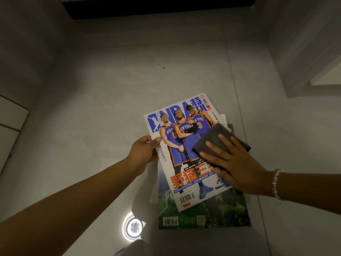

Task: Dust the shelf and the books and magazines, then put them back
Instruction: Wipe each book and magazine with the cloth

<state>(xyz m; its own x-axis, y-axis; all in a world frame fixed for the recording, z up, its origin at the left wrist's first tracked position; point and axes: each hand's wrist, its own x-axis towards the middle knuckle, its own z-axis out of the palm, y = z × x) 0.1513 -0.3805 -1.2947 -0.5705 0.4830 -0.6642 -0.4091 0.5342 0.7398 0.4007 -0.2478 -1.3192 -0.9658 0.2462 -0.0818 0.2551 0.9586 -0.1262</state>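
A basketball magazine [182, 156] with three players in blue jerseys on its cover lies tilted on top of a pile on the grey floor. My left hand [145, 150] grips its left edge, thumb on the cover. My right hand [234, 163] lies flat, fingers spread, pressing a dark grey cloth [215, 143] onto the right side of the cover. Under it lies a green magazine [212, 213] with trees and a barcode, and other white-edged items [224, 119] peek out at the far right.
The pile lies on a grey tiled floor [110, 89]. A dark opening [158, 6] runs along the top. A white door frame [313, 78] stands at the right, pale panels [11, 115] at the left. A bright ring-light reflection [133, 227] shows on the floor near the pile.
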